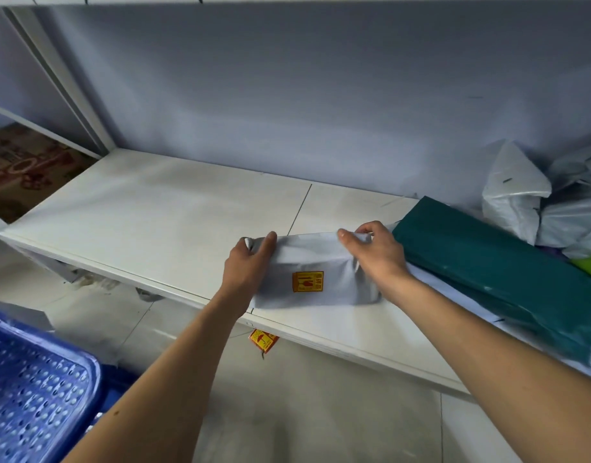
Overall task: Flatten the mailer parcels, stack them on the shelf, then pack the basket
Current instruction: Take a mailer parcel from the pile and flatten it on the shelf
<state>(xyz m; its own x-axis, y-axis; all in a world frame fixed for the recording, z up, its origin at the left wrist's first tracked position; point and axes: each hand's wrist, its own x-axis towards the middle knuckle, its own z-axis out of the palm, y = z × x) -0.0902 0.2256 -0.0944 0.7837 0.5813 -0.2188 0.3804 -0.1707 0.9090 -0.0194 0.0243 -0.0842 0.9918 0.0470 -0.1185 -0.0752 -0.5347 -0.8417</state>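
- Head view: a grey mailer (pixel 315 274) is pinched at its far corners by the left hand (pixel 247 265) and right hand (pixel 376 253).
- It lies on the shelf (pixel 153 208) (near the front edge).
- Flattening is judged best done by pulling outward evenly.

A grey mailer parcel (pixel 317 259) with a yellow-and-red sticker (pixel 308 281) lies at the shelf's (pixel 153 208) front edge. Just right of it a teal mailer (pixel 504 272) lies aslant. Crumpled white mailers (pixel 514 192) heap at the back right. The blue perforated basket (pixel 36 389) sits below, left.

Left hand (pixel 245 267) and right hand (pixel 376 253) grip a grey mailer (pixel 315 262) on the shelf (pixel 153 212), beside a green mailer (pixel 501 262).
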